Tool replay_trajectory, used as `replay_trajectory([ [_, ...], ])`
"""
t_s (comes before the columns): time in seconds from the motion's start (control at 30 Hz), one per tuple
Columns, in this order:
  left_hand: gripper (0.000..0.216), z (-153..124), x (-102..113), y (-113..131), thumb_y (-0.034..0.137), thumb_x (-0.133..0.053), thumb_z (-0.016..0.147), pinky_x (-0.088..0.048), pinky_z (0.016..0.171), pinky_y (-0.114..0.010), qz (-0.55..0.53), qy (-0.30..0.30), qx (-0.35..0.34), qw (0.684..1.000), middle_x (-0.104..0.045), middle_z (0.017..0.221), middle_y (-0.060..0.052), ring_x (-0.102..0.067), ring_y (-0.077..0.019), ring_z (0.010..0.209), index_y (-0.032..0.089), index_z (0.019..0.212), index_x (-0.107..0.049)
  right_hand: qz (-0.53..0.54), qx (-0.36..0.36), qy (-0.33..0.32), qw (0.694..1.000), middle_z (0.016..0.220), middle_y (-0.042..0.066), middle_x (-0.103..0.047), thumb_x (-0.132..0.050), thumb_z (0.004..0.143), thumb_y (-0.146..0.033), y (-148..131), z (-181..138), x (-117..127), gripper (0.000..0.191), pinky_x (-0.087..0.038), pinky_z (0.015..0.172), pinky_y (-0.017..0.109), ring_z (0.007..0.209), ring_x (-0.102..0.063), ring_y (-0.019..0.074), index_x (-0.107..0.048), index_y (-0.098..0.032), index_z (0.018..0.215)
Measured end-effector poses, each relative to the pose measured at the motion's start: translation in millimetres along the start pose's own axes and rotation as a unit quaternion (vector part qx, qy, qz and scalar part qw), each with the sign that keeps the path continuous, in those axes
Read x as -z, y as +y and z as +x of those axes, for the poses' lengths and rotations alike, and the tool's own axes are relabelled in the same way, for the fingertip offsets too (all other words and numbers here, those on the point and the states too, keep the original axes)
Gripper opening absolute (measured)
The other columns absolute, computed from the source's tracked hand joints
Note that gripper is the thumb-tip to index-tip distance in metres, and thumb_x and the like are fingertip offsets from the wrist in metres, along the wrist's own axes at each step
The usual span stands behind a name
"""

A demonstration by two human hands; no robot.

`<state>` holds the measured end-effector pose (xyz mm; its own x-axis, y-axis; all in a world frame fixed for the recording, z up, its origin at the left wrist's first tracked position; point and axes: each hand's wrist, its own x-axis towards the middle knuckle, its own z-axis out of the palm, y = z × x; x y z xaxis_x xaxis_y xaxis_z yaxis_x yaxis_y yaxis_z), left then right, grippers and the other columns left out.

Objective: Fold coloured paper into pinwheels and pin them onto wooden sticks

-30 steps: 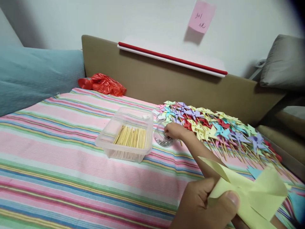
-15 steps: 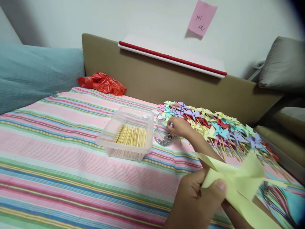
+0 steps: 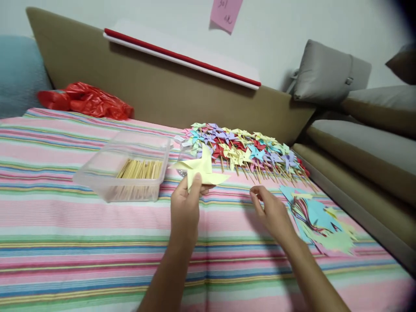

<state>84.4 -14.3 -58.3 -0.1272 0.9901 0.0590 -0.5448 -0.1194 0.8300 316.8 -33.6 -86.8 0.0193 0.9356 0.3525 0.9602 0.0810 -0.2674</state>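
A pale yellow paper pinwheel (image 3: 201, 170) with folded blades is pinched in my left hand (image 3: 186, 197), the thumb lying across its middle. My right hand (image 3: 271, 210) is apart from it, above the striped cloth, with thumb and forefinger drawn together; whatever is between them, if anything, is too small to make out. Behind the pinwheel, a clear round dish (image 3: 181, 172) of small metal pieces is mostly hidden. To the left stands a clear plastic box (image 3: 107, 190) holding many thin wooden sticks (image 3: 139, 170).
Finished-looking pinwheels on sticks (image 3: 256, 152) lie in a colourful pile at the back right. Coloured paper sheets (image 3: 320, 212) with a bunch of thin strips lie to the right. A red plastic bag (image 3: 87, 102) rests at the back left. Grey cushions (image 3: 328, 73) border the right side.
My right hand has come away from the dish of metal pieces and moved right. My left hand has carried the pinwheel forward and leftward, in front of the dish. The camera view has turned right.
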Motion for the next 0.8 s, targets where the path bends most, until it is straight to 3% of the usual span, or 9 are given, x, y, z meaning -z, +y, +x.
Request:
replay_trajectory([
  [0.17,0.039,-4,-8,-8,0.044,-0.073,0.086,-0.055,0.077,-0.026,0.016,-0.012,-0.002,1.000,-0.079,0.091,-0.007,-0.074,-0.0181,0.084,0.016,0.112,-0.072,0.014,0.036,-0.025,0.999,0.150,0.017,-0.054,-0.043,0.103,-0.036,-9,-46,-30,0.046,-0.044,0.110,0.052,0.138,-0.051,0.0341,-0.052,-0.020,0.145],
  [0.3,0.031,-7,-15,-12,0.041,-0.073,0.087,-0.055,0.076,-0.024,0.037,-0.025,0.002,0.999,-0.078,0.087,-0.004,-0.073,-0.0151,0.080,0.016,0.105,-0.073,0.007,0.022,-0.001,1.000,0.155,0.019,-0.047,-0.044,0.103,-0.032,-11,-49,-46,0.047,-0.040,0.113,0.058,0.144,-0.043,0.0371,-0.052,-0.020,0.147],
  [0.4,0.029,-10,-19,-15,0.040,-0.073,0.087,-0.054,0.075,-0.023,0.052,-0.030,0.005,0.998,-0.076,0.087,-0.003,-0.071,-0.0141,0.079,0.016,0.102,-0.074,0.045,0.003,0.034,0.998,0.145,0.019,-0.057,-0.046,0.101,-0.029,-7,-39,-46,0.047,-0.045,0.108,0.054,0.134,-0.053,0.0342,-0.051,-0.017,0.147],
  [0.53,0.028,-12,-21,-18,0.040,-0.073,0.087,-0.053,0.074,-0.022,0.055,-0.035,0.012,0.998,-0.074,0.081,-0.002,-0.067,-0.0124,0.074,0.016,0.100,-0.075,0.083,-0.013,0.062,0.995,0.117,0.015,-0.072,-0.049,0.096,-0.018,5,-22,-40,0.036,-0.052,0.097,0.046,0.108,-0.066,0.0297,-0.064,-0.015,0.129],
  [0.7,0.028,-14,-19,-18,0.041,-0.071,0.089,-0.055,0.079,-0.025,0.078,-0.054,0.009,0.995,-0.074,0.083,-0.003,-0.068,-0.0145,0.079,0.016,0.099,-0.074,0.090,0.020,0.048,0.995,0.097,0.008,-0.075,-0.052,0.095,-0.016,16,-13,-40,0.023,-0.052,0.089,0.037,0.096,-0.067,0.0248,-0.074,-0.021,0.094],
  [0.8,0.030,-15,-17,-17,0.044,-0.068,0.091,-0.055,0.080,-0.027,0.103,-0.064,0.000,0.993,-0.075,0.085,-0.004,-0.068,-0.0163,0.082,0.015,0.098,-0.074,0.086,0.020,0.056,0.994,0.093,0.008,-0.075,-0.052,0.095,-0.016,17,-15,-43,0.023,-0.050,0.086,0.036,0.093,-0.067,0.0251,-0.074,-0.021,0.091],
])
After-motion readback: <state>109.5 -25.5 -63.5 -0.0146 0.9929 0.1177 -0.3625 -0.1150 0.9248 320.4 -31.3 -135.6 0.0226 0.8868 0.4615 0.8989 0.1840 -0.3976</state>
